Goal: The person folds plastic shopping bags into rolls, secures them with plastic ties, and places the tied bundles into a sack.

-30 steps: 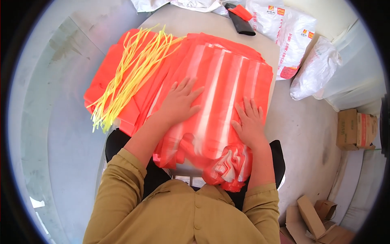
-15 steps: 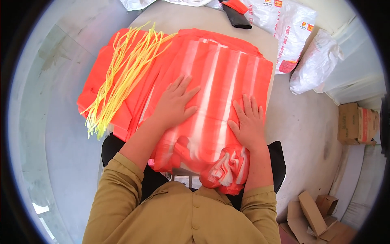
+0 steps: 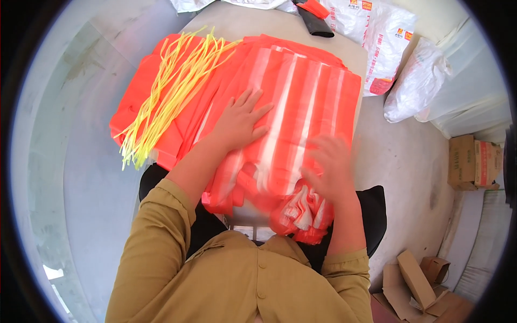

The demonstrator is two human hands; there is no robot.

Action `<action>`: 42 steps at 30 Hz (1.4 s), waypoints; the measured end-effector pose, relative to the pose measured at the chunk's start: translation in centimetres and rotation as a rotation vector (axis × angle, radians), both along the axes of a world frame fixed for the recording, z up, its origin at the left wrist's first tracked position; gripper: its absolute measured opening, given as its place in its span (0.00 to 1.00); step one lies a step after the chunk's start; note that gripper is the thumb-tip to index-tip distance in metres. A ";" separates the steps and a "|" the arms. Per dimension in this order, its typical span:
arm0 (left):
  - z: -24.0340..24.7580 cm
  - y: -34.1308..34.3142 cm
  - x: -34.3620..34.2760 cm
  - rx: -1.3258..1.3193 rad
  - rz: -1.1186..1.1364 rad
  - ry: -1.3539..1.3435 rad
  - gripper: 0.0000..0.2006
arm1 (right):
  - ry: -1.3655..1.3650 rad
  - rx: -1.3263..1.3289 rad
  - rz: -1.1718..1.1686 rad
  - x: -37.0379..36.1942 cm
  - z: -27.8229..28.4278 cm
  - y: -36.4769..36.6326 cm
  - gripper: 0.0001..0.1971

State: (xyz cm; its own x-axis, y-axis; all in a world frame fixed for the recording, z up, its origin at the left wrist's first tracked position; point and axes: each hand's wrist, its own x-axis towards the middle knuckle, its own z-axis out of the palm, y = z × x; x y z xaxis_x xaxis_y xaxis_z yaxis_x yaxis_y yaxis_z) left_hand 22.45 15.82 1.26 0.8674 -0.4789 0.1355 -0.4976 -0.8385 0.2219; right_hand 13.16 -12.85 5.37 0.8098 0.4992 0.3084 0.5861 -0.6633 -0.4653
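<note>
While my left hand presses flat, fingers spread, on the orange bag stack, its length running away from me, my right hand blurs; grip unclear.

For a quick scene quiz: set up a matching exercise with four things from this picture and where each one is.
Things:
1. left hand
2. right hand
3. yellow strips
4. cardboard boxes

Places or states:
A. on the floor at the far right
B. flat, fingers spread, on the orange bags
C. blurred, over the bags' near end
D. loose bundle on the left orange pile

Pairs: 1-B, 2-C, 3-D, 4-A
</note>
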 end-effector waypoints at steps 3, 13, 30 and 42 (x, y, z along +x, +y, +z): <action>0.8 -0.7 -0.3 0.116 0.065 -0.052 0.30 | 0.213 0.098 0.170 -2.8 2.0 3.1 0.14; 1.2 -1.4 -8.6 -0.583 -0.126 0.072 0.21 | 0.310 0.319 -0.049 -2.6 -0.3 2.5 0.05; 1.1 -0.3 -12.0 -1.117 0.371 0.221 0.11 | 0.803 0.660 -0.299 -1.4 0.7 5.0 0.15; 3.2 3.1 -10.0 -1.481 0.567 0.698 0.27 | 0.702 0.962 -0.326 -0.8 -0.9 5.0 0.11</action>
State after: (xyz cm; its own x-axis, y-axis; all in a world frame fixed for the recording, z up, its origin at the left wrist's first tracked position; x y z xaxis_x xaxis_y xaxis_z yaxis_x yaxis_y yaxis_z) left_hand 12.42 18.92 4.51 0.9521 0.0553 -0.3006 0.2800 0.2366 0.9304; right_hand 12.36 -7.87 4.50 0.9921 0.0539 -0.1129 -0.1158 0.0542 -0.9918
